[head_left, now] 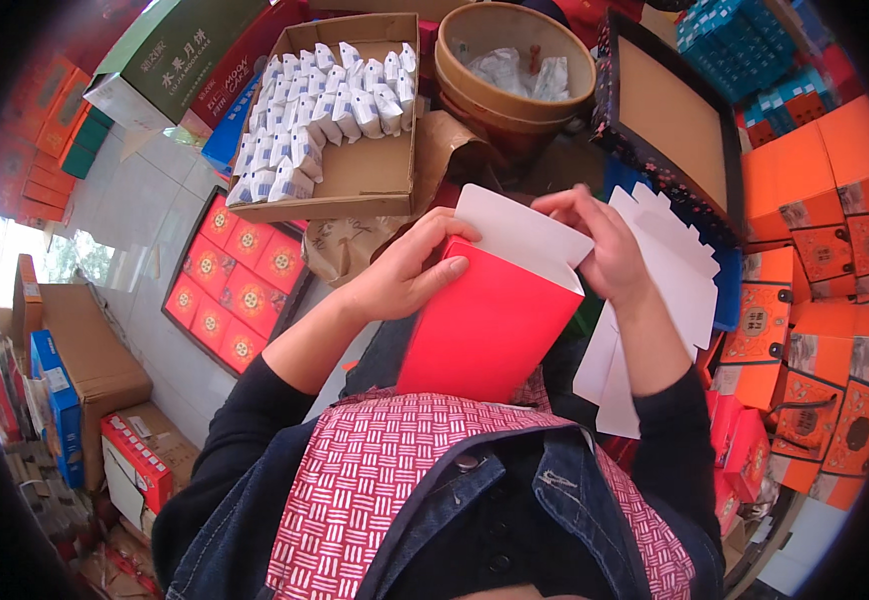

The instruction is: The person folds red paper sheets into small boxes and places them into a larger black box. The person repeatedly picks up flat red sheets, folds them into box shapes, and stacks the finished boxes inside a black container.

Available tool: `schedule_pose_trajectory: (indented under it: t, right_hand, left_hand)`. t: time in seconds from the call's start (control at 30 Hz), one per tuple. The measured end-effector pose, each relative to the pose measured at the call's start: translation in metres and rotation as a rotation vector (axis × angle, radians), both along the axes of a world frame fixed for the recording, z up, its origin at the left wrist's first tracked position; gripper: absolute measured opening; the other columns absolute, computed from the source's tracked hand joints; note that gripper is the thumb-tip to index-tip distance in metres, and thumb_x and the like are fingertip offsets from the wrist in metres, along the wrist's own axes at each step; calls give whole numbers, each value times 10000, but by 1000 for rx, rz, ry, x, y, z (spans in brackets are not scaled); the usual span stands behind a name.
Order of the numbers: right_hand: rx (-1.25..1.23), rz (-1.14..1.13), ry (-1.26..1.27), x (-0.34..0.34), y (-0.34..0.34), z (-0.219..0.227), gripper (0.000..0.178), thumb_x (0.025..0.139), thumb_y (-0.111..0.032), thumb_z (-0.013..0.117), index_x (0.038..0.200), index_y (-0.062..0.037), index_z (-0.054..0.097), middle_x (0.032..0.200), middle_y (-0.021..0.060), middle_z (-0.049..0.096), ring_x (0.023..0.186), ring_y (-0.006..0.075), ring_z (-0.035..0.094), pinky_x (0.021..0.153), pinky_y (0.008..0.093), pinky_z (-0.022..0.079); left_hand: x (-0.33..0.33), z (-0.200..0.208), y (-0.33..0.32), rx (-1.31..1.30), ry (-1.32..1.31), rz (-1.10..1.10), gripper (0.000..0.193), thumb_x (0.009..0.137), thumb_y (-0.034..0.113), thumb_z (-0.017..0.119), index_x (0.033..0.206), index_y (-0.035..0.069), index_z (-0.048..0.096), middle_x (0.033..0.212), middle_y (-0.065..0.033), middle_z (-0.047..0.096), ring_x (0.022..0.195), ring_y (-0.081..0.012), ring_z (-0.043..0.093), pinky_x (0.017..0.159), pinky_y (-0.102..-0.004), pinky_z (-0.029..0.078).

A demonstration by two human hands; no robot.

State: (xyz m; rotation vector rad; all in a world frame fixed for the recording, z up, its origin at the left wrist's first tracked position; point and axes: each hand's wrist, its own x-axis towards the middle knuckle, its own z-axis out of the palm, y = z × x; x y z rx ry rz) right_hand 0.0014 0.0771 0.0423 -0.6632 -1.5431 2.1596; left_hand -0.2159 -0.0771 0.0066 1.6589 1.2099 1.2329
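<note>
A red cardboard box (495, 325) with a white inside is tilted in front of my apron, its top end open. Its white flap (515, 228) stands up from the far edge. My left hand (415, 265) is closed on the upper left corner, thumb on the red face and fingers at the flap. At the upper right corner, my right hand (605, 240) has bent fingers against the flap's edge; part of its grip is hidden. Flat white card blanks (660, 290) with notched edges lie beside my right forearm.
Ahead, a shallow carton (380, 165) holds several white wrapped packets (330, 100). A round tub (515, 70) stands beside it, and a dark patterned tray (675, 110) leans farther right. Orange boxes (805, 170) are stacked at right. A tray of red squares (240, 275) lies on the left floor.
</note>
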Motion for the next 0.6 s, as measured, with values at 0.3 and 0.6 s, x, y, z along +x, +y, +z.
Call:
schedule_pose_trajectory:
  t: [0.3,0.6]
  right_hand:
    - [-30,508,-208,-34,8,39,368,921,-220,616,1239,-36,593,1094,88,655,955,117,613,833,253,495]
    - [277,337,-235,-34,-28,39,355,873,-64,625,1228,-76,627,1073,76,683,943,121,628,827,262,509]
  left_hand:
    - [-8,4,-16,56,8,8,307,975,188,493,1218,1,475,1238,-137,458,1153,-224,468,977,-322,372]
    - [0,-4,-31,13,-303,27,438,934,17,516,1328,24,325,1347,-161,414,1215,-213,473,988,-341,411]
